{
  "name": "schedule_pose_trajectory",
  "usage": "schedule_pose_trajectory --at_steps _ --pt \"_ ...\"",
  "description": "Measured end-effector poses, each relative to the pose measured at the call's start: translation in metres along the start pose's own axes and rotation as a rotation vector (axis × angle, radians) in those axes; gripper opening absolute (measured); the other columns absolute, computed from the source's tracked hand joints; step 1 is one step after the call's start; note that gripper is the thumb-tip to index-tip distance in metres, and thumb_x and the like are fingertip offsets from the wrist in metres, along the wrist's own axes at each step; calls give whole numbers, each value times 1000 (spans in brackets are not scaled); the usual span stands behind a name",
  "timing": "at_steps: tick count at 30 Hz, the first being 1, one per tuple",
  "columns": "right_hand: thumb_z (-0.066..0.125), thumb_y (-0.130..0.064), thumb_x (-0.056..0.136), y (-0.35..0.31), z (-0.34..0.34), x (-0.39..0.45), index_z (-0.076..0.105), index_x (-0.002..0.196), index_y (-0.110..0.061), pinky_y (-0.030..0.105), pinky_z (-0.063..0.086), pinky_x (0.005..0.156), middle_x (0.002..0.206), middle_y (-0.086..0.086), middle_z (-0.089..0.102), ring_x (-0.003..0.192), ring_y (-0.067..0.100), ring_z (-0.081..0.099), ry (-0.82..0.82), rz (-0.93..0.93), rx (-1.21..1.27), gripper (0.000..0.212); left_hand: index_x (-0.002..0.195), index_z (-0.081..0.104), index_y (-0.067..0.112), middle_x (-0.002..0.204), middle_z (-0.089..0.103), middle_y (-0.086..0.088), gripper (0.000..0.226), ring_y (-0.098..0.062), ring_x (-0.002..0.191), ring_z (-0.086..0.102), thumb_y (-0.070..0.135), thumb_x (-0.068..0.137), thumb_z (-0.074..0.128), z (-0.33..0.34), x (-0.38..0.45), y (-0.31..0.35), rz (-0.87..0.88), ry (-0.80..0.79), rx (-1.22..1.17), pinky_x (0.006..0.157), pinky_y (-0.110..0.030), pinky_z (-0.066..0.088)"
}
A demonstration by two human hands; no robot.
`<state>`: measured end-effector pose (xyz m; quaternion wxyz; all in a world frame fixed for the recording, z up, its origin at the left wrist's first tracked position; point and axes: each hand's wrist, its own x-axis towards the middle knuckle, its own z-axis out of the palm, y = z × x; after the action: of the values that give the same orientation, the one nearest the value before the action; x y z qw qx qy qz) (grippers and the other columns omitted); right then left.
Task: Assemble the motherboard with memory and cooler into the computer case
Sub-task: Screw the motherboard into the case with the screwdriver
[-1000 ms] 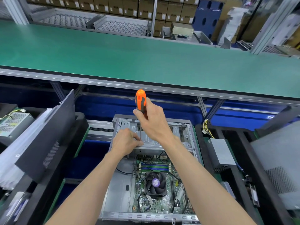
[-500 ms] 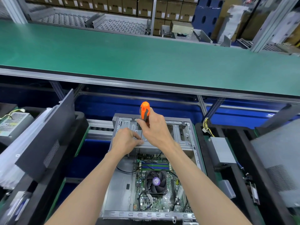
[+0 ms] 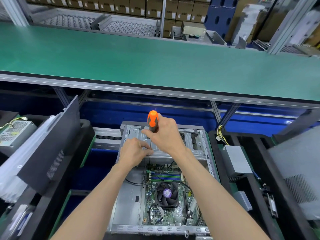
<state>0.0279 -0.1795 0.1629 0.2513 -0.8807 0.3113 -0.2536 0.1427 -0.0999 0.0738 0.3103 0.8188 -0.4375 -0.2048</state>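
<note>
An open grey computer case (image 3: pixel 207 163) lies flat in front of me. Inside it sits the green motherboard (image 3: pixel 166 217) with memory sticks (image 3: pixel 164 176) and a black cooler fan (image 3: pixel 167 194). My right hand (image 3: pixel 166 135) grips an orange-handled screwdriver (image 3: pixel 152 121), held upright with its thin shaft pointing down onto the metal drive bracket (image 3: pixel 173 149) at the case's far end. My left hand (image 3: pixel 134 151) rests on that bracket, fingers curled at the screwdriver tip; whether they pinch a screw is hidden.
A green conveyor belt (image 3: pixel 155 66) runs across behind the case. Black trays flank it: a dark side panel (image 3: pixel 52 144) and a power supply (image 3: pixel 13 134) on the left, a grey power supply (image 3: pixel 237 160) with cables on the right. Cardboard boxes (image 3: pixel 121 6) are stacked far back.
My right hand has lowered the screwdriver and shifted it slightly right toward the bracket. The left hand has stayed at the bracket by the tip.
</note>
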Motion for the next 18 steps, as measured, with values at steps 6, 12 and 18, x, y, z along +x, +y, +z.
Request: schedule_pose_trajectory --at_steps 6,12,18 --pt "69 -14 75 -12 -18 7 44 106 -26 40 49 59 74 -12 50 66 19 52 -8 -167 -17 41 70 76 30 59 62 5 10 -16 60 52 37 77 81 1 2 1 -19 -12 51 58 -32 46" --pt "65 -20 83 -23 -24 13 38 91 -20 41 51 62 75 1 59 70 32 52 -59 -164 -289 28 80 79 33 75 71 6 8 -18 71 61 41 78 78 6 0 -2 -37 5 65 62 -33 50" --pt "62 -15 76 -38 -36 15 52 84 -12 32 30 51 90 3 44 60 26 41 -140 -247 -448 12 83 80 34 86 74 9 8 -16 81 64 40 79 77 8 1 -3 -70 -14 55 69 -32 52"
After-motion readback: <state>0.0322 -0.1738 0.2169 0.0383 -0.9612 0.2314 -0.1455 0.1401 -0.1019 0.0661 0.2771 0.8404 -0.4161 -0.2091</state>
